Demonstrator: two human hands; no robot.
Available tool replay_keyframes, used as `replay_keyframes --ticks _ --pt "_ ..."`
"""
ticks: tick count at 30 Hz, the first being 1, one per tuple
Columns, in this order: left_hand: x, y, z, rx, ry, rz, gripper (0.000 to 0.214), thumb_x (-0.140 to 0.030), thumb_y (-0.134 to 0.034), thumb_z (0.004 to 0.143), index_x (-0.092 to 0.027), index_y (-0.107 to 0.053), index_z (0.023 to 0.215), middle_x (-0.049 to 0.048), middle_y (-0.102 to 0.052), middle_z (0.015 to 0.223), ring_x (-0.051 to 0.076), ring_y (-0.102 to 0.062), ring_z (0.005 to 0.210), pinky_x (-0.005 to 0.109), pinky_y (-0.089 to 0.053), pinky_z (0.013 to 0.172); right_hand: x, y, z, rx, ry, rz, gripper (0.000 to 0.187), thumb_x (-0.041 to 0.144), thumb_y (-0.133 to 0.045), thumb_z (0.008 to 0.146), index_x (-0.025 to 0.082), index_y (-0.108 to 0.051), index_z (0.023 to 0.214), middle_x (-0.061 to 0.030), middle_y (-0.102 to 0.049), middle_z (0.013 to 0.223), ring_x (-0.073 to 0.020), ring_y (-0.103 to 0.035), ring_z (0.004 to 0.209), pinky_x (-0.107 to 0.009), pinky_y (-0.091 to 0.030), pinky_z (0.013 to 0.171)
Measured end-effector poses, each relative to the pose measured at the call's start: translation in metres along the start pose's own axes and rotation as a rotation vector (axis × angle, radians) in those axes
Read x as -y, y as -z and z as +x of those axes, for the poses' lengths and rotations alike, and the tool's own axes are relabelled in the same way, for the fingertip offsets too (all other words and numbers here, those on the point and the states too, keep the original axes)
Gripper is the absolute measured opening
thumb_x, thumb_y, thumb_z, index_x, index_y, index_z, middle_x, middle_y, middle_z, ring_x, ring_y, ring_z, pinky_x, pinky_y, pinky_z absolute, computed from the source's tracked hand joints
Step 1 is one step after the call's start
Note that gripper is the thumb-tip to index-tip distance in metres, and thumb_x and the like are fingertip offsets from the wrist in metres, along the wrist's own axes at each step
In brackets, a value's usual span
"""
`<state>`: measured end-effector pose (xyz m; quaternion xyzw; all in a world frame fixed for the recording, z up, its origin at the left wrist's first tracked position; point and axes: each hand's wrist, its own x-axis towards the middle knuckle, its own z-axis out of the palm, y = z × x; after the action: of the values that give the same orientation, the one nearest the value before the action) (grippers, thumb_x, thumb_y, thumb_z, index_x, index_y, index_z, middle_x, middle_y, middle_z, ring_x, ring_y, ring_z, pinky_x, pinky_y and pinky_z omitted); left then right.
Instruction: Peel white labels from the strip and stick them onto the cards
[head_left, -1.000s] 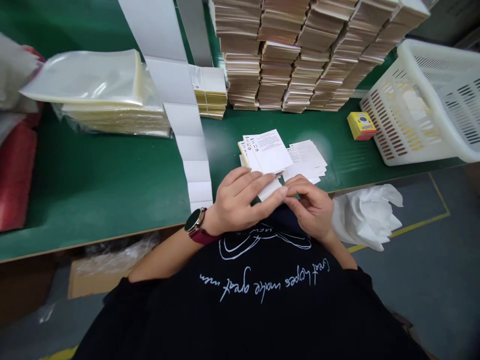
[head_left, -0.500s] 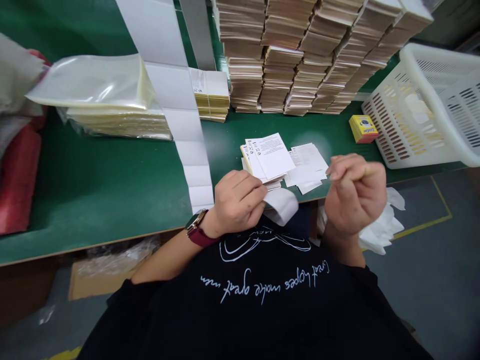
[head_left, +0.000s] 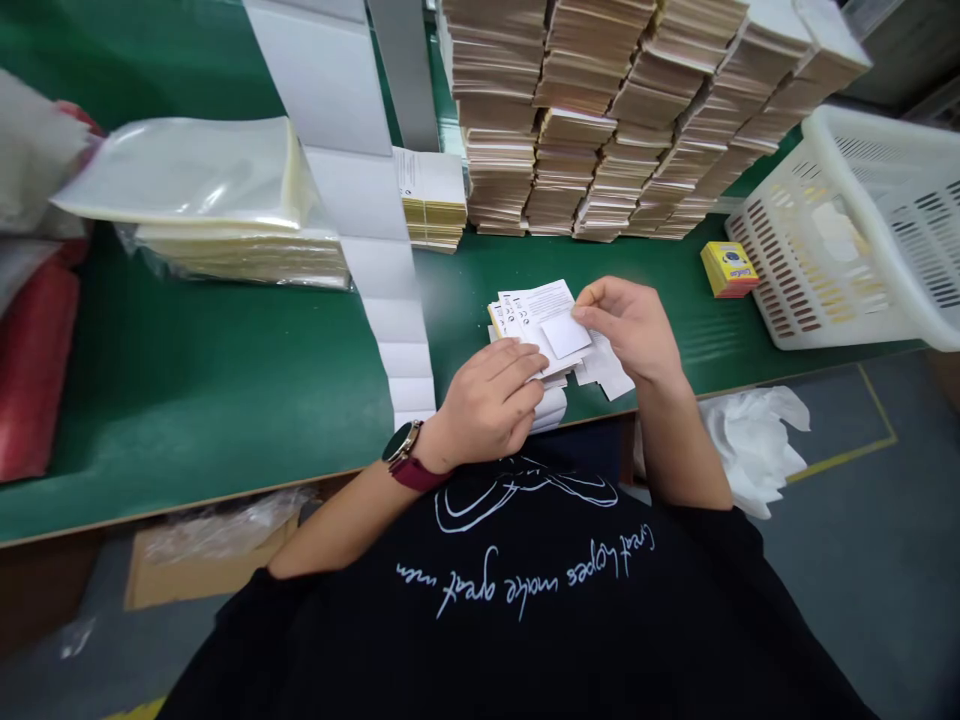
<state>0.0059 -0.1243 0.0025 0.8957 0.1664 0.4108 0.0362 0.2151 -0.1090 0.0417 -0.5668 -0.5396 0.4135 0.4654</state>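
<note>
My right hand (head_left: 628, 325) pinches a small blank white label (head_left: 565, 335) by its right edge and holds it on the top printed card (head_left: 536, 301) of a small stack at the table's front edge. My left hand (head_left: 491, 400), with a watch on its wrist, is curled around the end of the white label strip (head_left: 550, 409) and its fingertips rest on the near edge of the card stack. Loose white sheets (head_left: 609, 370) lie under my right hand.
A long white label strip (head_left: 375, 250) runs down the green table (head_left: 210, 380). Clear bags (head_left: 202, 200) lie at left, tall card stacks (head_left: 600, 110) at the back, a white basket (head_left: 855, 220) and a small yellow box (head_left: 727, 268) at right. White paper waste (head_left: 750, 440) hangs below the table's edge.
My right hand peeled a label off the strip, lifted it away to the right, then brought it forward onto the top card. My left hand kept the strip and slid toward the stack.
</note>
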Motion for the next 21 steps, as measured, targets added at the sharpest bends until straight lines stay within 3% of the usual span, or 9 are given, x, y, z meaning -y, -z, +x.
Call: replay_keyframes --ticks 5,9,13,15,18,21 --pt "0.000 -0.002 0.000 0.023 -0.004 0.004 0.014 -0.008 -0.051 0.072 -0.014 -0.059 0.082 0.0150 -0.064 0.119 0.027 -0.061 0.106 0.046 -0.054 0.091 0.001 -0.003 -0.002 0.013 0.011 -0.095 0.007 0.022 -0.066 0.071 0.018 -0.060 0.069 0.0044 -0.057 0.064 -0.0088 -0.048 0.060 -0.026 -0.036 0.058" --pt "-0.001 -0.002 0.000 0.045 -0.001 0.030 0.013 -0.008 -0.051 0.073 -0.014 -0.059 0.081 0.0145 -0.066 0.118 0.027 -0.061 0.104 0.045 -0.053 0.090 0.008 -0.008 -0.008 -0.041 0.069 -0.370 0.005 0.019 -0.060 0.073 0.019 -0.057 0.069 0.0037 -0.057 0.064 -0.0104 -0.050 0.062 -0.028 -0.038 0.062" --pt "-0.001 -0.001 0.001 0.048 0.009 0.016 0.015 -0.007 -0.050 0.074 -0.014 -0.059 0.082 0.0148 -0.066 0.117 0.027 -0.061 0.105 0.045 -0.052 0.089 0.008 -0.007 -0.011 -0.149 0.074 -0.613 0.013 0.025 -0.061 0.077 0.021 -0.061 0.089 0.0037 -0.058 0.064 -0.0130 -0.052 0.065 -0.031 -0.039 0.067" --pt "-0.001 -0.001 0.001 0.054 0.014 0.012 0.015 -0.007 -0.050 0.074 -0.014 -0.060 0.083 0.0148 -0.066 0.118 0.027 -0.061 0.105 0.046 -0.053 0.089 0.003 -0.005 -0.011 -0.126 0.039 -0.533 0.016 0.032 -0.062 0.079 0.021 -0.061 0.090 0.0036 -0.058 0.063 -0.0125 -0.051 0.062 -0.030 -0.038 0.064" --pt "-0.001 -0.001 0.000 0.057 0.012 0.014 0.013 -0.008 -0.051 0.075 -0.014 -0.059 0.083 0.0142 -0.067 0.117 0.027 -0.062 0.106 0.046 -0.054 0.090 -0.005 -0.005 -0.013 -0.068 0.039 -0.343 0.018 0.035 -0.068 0.074 0.021 -0.058 0.075 0.0047 -0.056 0.063 -0.0104 -0.048 0.060 -0.028 -0.039 0.061" --pt "0.000 -0.003 -0.002 0.027 0.020 -0.002 0.007 -0.011 -0.052 0.077 -0.015 -0.057 0.080 0.0126 -0.067 0.115 0.026 -0.062 0.108 0.046 -0.055 0.091 -0.013 0.000 -0.019 -0.143 0.074 -0.218 0.020 0.032 -0.069 0.074 0.022 -0.052 0.070 0.0060 -0.055 0.064 -0.0095 -0.048 0.060 -0.027 -0.039 0.059"
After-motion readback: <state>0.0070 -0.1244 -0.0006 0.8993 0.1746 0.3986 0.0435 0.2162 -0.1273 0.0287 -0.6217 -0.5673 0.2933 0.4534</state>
